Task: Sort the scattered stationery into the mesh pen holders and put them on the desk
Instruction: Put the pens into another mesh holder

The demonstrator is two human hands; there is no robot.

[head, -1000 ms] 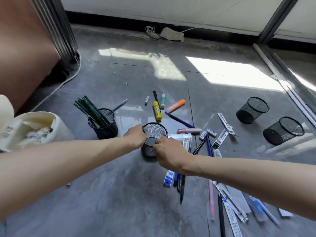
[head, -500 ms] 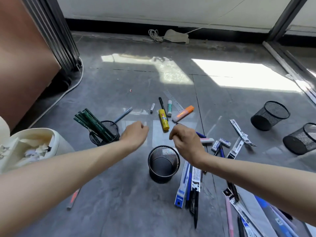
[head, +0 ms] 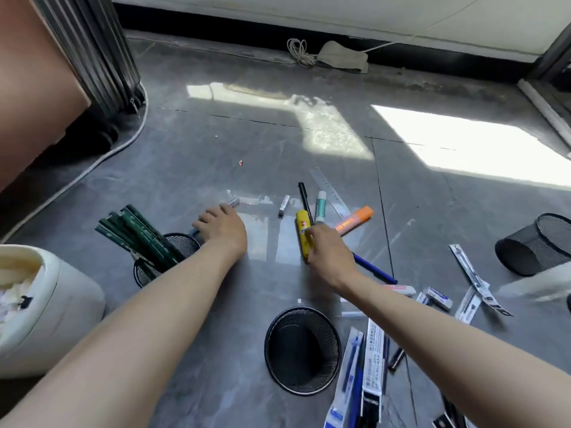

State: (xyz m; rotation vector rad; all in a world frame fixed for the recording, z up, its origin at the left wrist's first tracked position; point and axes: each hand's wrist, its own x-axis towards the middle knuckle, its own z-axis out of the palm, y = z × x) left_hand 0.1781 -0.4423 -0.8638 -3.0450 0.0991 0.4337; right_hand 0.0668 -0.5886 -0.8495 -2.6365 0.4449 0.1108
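1 empty black mesh holder (head: 309, 322) upright, pencil holder (head: 182, 242) left (green pencils (head: 139, 233) leaning), yellow marker (head: 301, 223) flat

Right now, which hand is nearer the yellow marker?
Right. The right hand has its fingers on the yellow marker, covering its near end. The left hand is off to the marker's left, apart from it, over a pen beside the pencil holder.

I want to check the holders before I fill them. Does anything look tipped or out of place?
Yes. One mesh holder at the right lies tipped on its side on the floor, so it can take nothing as it is. The empty holder near the middle and the pencil holder at the left stand upright.
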